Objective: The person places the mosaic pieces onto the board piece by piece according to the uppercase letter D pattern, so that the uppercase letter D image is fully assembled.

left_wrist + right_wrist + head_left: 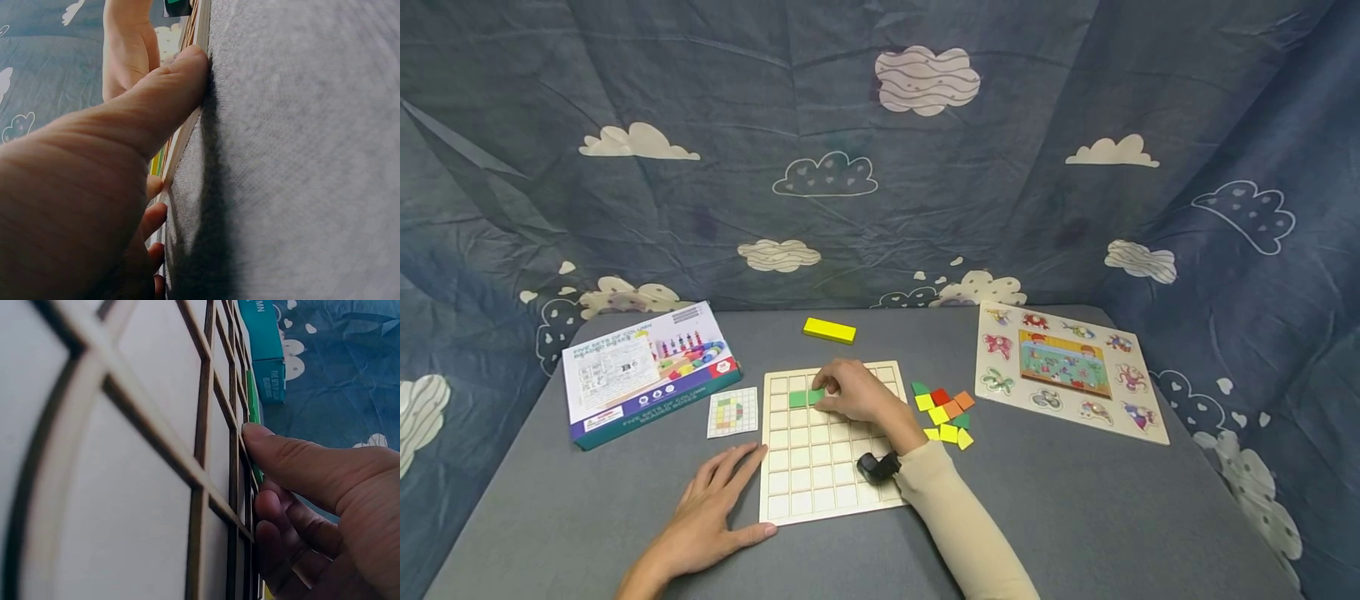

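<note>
- On the grid board (801,480), one green tile (799,399) lies in a cell toward the far-left corner, and a second green tile (814,397) is right beside it.
- Little looks done: the board's other visible cells are bare (the right hand and sleeve hide some of them).
- Much seems left, judging by the patterned card (733,425) to the board's left, which shows more colours, and the loose tiles (952,409) in green, red, yellow and orange to its right.
- The right hand (856,392) reaches over the board from its near-right side, wrist bent, fingers narrowed to pinch the second green tile.
- The left hand (711,508) rests on the counter at the board's left edge, fingers spread and gripping nothing, thumb touching near its near-left corner.
</note>
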The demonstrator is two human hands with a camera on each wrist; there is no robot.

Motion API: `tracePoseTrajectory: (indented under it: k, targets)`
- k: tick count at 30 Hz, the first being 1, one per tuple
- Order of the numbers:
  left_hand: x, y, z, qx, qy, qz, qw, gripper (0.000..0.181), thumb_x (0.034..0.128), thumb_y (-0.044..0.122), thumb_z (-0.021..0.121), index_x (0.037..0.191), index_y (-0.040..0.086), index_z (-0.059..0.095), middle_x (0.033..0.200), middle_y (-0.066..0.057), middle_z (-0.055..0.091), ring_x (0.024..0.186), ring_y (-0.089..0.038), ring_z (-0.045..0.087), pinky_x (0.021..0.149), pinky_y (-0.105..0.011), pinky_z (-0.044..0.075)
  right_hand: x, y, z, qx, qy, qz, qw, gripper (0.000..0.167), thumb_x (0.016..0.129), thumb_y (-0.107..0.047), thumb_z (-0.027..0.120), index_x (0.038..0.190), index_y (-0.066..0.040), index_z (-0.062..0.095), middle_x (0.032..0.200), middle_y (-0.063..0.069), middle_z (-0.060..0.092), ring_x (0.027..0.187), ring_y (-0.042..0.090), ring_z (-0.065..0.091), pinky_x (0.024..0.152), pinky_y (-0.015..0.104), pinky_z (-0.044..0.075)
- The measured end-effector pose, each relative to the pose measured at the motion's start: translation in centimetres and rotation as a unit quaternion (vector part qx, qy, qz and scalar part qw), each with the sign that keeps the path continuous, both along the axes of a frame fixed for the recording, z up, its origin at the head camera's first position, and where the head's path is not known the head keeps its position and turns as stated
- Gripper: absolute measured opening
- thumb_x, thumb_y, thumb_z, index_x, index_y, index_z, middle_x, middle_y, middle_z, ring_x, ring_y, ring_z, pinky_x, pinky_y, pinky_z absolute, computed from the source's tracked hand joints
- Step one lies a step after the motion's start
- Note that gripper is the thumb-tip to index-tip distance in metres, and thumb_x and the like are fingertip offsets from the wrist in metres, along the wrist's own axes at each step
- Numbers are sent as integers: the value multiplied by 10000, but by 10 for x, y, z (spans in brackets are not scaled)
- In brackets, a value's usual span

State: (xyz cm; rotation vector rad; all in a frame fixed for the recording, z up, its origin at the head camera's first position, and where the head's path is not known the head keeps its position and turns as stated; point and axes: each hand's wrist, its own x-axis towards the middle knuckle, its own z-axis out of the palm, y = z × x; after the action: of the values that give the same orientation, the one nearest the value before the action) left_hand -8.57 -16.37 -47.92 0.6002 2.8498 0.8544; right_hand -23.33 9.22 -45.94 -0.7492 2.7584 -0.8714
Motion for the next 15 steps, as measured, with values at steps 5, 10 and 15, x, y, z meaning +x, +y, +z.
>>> tracePoseTrajectory:
  k: [5, 10, 15]
  targets:
    - [-1, -1, 1, 0, 31, -13, 10000, 954, 806, 625, 738, 1572, 206, 355, 1578, -64, 366, 1389, -385, 313, 1011, -691, 329, 0, 1, 1, -4, 100, 115, 9999, 250, 857, -175, 812, 1084, -100, 742, 930, 12, 659, 838, 121, 569, 788, 254, 481]
    - [0, -1, 1, -4, 78, -40, 10000, 948, 810, 619, 739, 1571, 201, 357, 1577, -66, 369, 1385, -384, 317, 1009, -688, 332, 1, 5, 3, -14, -12, 176, 9998, 322, 868, -176, 801, 1165, -94, 709, 1014, 17, 681, 893, 122, 602, 830, 260, 496]
    - [1, 0, 1, -1, 43, -39, 10000, 950, 811, 616, 740, 1572, 198, 354, 1581, -64, 362, 1385, -386, 313, 1013, -692, 326, 4, 12, 7, -133, -109, 209, 9996, 318, 890, -174, 777, 1188, -94, 701, 1089, 32, 702, 940, 146, 646, 838, 278, 517]
